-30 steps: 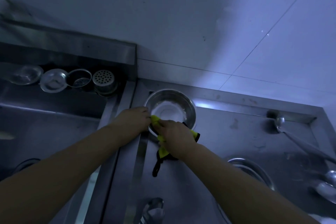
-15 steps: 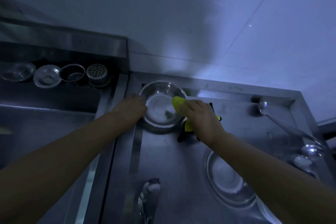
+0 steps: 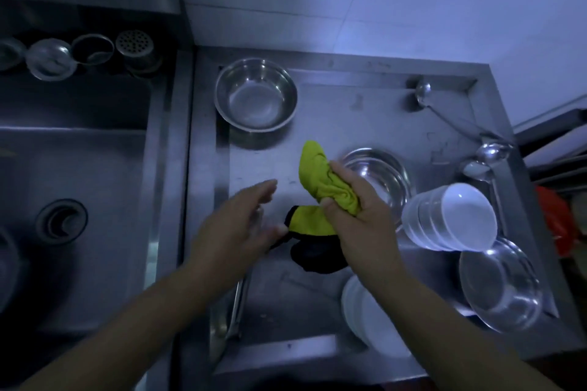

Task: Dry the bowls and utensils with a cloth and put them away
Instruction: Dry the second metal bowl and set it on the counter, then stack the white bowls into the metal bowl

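Right hand [image 3: 355, 209] gripping cloth [image 3: 320, 181], bunched upright

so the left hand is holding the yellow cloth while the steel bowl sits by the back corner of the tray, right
Not quite: the head view shows the right hand gripping the yellow cloth. The left hand is open and holds nothing. The steel bowl does sit by the tray's back corner.
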The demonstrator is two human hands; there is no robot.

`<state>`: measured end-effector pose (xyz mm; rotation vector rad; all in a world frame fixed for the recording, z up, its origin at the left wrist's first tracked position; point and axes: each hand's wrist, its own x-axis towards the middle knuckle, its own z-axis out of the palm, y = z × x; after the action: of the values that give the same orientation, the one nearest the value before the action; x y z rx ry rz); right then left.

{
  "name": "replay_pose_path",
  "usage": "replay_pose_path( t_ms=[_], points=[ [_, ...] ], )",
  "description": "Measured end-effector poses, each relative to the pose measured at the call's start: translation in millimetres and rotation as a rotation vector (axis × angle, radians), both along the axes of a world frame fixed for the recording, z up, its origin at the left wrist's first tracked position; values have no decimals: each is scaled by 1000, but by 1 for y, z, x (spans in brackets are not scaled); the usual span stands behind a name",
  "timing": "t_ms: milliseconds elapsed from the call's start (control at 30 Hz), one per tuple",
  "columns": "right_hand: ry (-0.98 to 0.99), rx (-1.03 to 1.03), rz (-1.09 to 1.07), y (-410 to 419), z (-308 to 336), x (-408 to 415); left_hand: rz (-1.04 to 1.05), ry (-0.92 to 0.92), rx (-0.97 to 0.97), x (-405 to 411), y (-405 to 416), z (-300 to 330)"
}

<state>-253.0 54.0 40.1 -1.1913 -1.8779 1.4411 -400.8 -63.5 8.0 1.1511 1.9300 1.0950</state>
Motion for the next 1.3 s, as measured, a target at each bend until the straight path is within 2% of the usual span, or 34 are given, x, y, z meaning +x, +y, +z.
replay_pose_path(
  t_ms=[67, 133, 233, 333, 433, 467, 500, 567, 633, 700, 800, 933, 1033, 1100, 1200, 1300],
  points=[
    [62, -91, 10, -22, -2, 5, -44, -199, 52, 33, -6, 5],
    [177, -285, -1, -39, -6, 7, -36, -248, 66, 58, -6, 6],
    [300, -589, -62, -47, -2, 10, 28, -243, 104, 76, -3, 10],
    [397, -709, -31, -48, 5, 21, 48, -119, 157, 88, -2, 17],
    [330, -624, 53, -53, 10, 32, 123, 120, 219, 100, -2, 20],
    [284, -584, 87, -54, 11, 37, 173, 157, 222, 105, -1, 21],
    [232, -533, 136, -55, 13, 42, 198, 120, 230, 108, -1, 25],
    [111, -419, 210, -51, 15, 54, 163, 158, 232, 113, -6, 19],
    [-9, -269, 252, -44, 14, 74, 83, 392, 135, 119, -14, 2],
    [-127, -24, 350, -35, 10, 98, 64, 517, -6, 131, -26, -17],
    [-185, 249, 449, -23, 5, 136, 95, 589, -195, 163, -38, -33],
    [-177, 387, 423, 0, 2, 192, 77, 620, -428, 202, -45, -45],
    [-167, 499, 379, 21, 2, 240, 81, 695, -518, 218, -41, -42],
    [-190, 551, 352, 37, 1, 275, 189, 734, -486, 222, -38, -34],
    [-261, 641, 330, 68, -7, 328, 343, 814, -260, 241, -18, -9],
    [-365, 672, 268, 98, -18, 374, 289, 843, -36, 289, 29, 14]
  ],
)
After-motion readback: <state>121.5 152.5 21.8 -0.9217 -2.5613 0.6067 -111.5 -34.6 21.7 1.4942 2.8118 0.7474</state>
